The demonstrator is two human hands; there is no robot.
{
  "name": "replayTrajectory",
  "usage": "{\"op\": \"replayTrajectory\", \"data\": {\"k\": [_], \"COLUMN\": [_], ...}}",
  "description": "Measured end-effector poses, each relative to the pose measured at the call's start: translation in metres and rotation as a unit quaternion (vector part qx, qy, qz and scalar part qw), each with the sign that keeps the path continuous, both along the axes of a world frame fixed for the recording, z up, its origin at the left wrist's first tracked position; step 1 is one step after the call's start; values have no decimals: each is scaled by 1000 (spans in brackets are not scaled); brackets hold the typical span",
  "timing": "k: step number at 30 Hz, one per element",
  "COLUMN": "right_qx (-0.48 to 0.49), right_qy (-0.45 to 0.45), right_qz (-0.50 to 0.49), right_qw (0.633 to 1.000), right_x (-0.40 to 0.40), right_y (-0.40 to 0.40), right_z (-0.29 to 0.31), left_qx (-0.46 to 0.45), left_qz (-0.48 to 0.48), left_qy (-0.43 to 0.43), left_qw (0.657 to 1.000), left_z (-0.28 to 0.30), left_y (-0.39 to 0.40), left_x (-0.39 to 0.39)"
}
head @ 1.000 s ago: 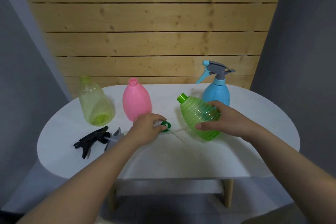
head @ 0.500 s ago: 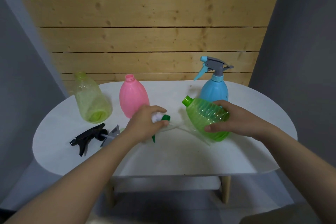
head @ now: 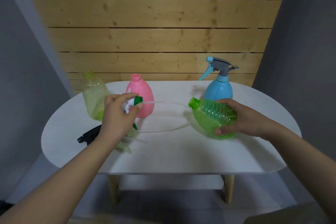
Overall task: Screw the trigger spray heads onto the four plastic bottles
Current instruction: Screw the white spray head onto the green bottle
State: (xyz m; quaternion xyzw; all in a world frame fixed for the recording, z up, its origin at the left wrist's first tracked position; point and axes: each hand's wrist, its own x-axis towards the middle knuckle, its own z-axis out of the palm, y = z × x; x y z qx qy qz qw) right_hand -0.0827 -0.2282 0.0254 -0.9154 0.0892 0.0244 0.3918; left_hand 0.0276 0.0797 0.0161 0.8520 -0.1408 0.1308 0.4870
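- I hold the ribbed green bottle (head: 212, 116) tilted just above the counter (head: 181, 154) in my right hand (head: 241, 118), fingers curled round its body, its open neck pointing left.
- My left hand (head: 118, 114) pinches the green-collared white spray head (head: 133, 103); its clear dip tube (head: 167, 103) reaches toward the neck, not yet inside as far as I can tell.
- Done: only the blue bottle (head: 219, 90) carries its head.
- Left: this one, the pink bottle (head: 141, 94) and the pale yellow-green bottle (head: 92, 94).
- Hard to read: my left forearm covers much of the black spray head (head: 89, 133) and a pale one (head: 125, 148) beside it.
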Motion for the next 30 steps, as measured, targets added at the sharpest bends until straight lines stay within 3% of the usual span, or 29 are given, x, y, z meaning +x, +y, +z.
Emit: {"op": "replayTrajectory", "data": {"k": [12,30], "right_qx": [-1,-2], "right_qy": [15,1], "right_qz": [8,69], "right_qw": [1000,998], "right_x": [3,2], "right_y": [-1,18], "right_z": [0,5], "left_qx": [-25,52], "left_qz": [21,-111], "left_qy": [23,7], "left_qw": [999,992], "left_z": [8,0], "left_y": [11,-20], "left_x": [0,-12]}}
